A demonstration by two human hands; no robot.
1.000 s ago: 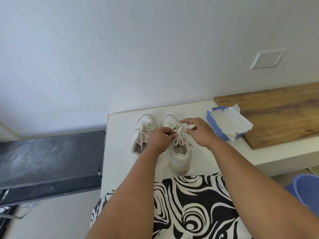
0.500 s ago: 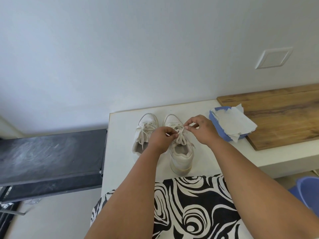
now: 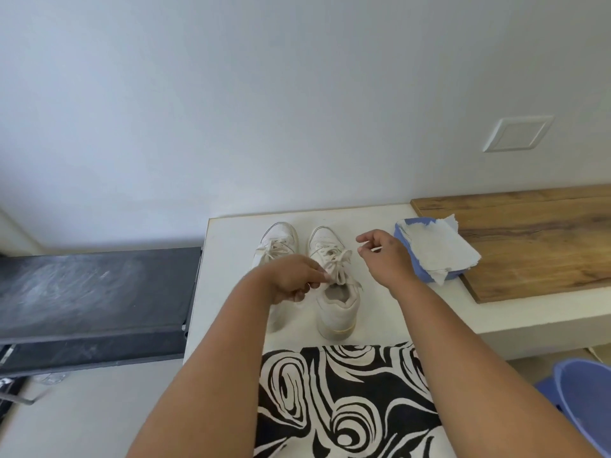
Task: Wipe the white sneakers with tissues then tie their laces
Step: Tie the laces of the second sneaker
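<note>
A pale counter (image 3: pixel 231 292) against the wall carries the whole job, with a wooden board (image 3: pixel 535 246) laid on its right end and a blue tissue pack (image 3: pixel 426 276) with a loose tissue (image 3: pixel 436 249) on top sitting at the board's near corner. The two white sneakers stand side by side, toes to the wall: the left sneaker (image 3: pixel 276 242) partly behind the person's forearm, the right sneaker (image 3: pixel 335 302) nearer the camera with its opening in plain view. The step in hand looks to be tying the right sneaker's laces (image 3: pixel 337 264), which lie bunched in loops over the tongue. The left hand (image 3: pixel 294 282) pinches a lace loop beside the shoe's opening, fingers curled on it. The right hand (image 3: pixel 383 256) hovers just right of the shoe with fingers loosely curled; whether a thin lace end sits between thumb and forefinger cannot be told. To do this well, the person should keep the left pinch firm so the loop does not collapse, draw both sides outward evenly, and snug the knot low against the tongue rather than lifting the shoe off the counter.
</note>
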